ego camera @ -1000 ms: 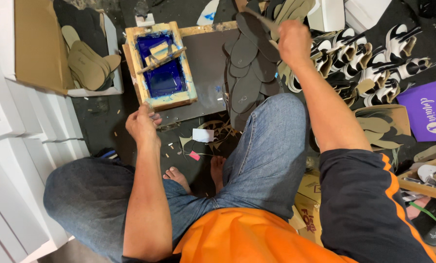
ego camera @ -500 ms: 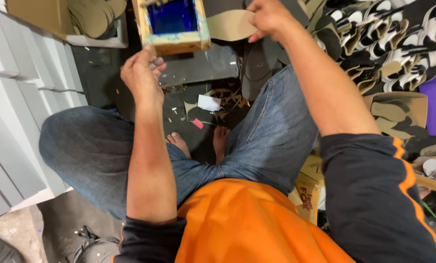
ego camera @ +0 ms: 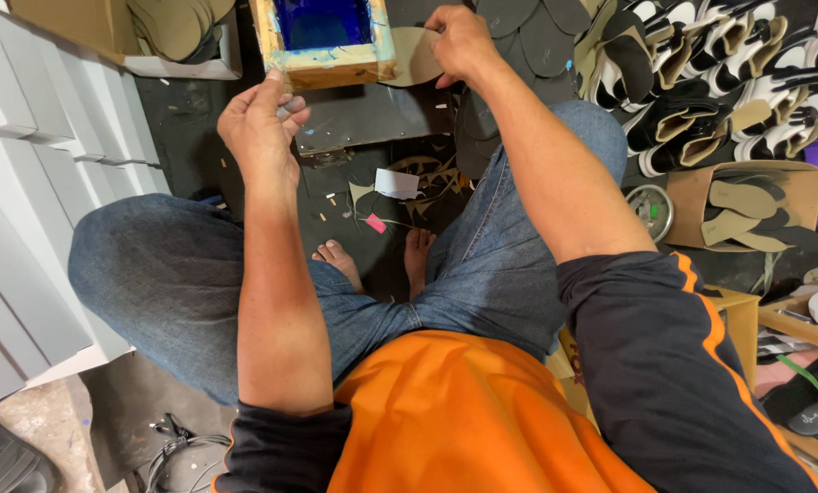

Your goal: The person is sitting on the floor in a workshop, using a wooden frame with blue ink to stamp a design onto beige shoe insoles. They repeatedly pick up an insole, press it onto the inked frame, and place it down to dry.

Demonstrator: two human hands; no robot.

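Observation:
A wooden-framed printing screen (ego camera: 328, 53) with blue mesh lies at the top, over a dark metal board (ego camera: 363, 114). My left hand (ego camera: 261, 120) hovers just below the frame's near left corner, fingers loosely curled, fingertips by the wood, holding nothing I can see. My right hand (ego camera: 462, 41) pinches a tan shoe insole (ego camera: 411, 57) beside the frame's right edge. I sit cross-legged in jeans with bare feet (ego camera: 372, 260) below the board.
A box of tan insoles (ego camera: 179, 32) stands top left by white panels (ego camera: 25, 183). Dark insoles (ego camera: 532, 36) and rows of black-and-white sandals (ego camera: 728, 82) fill the top right. A cardboard tray of insoles (ego camera: 747, 205) and a small round tin (ego camera: 651, 210) sit right. Paper scraps litter the floor.
My view has tilted down, pushing the screen to the top edge. My right hand came from the insole pile to the frame's right side with a tan insole. My left hand rose toward the frame.

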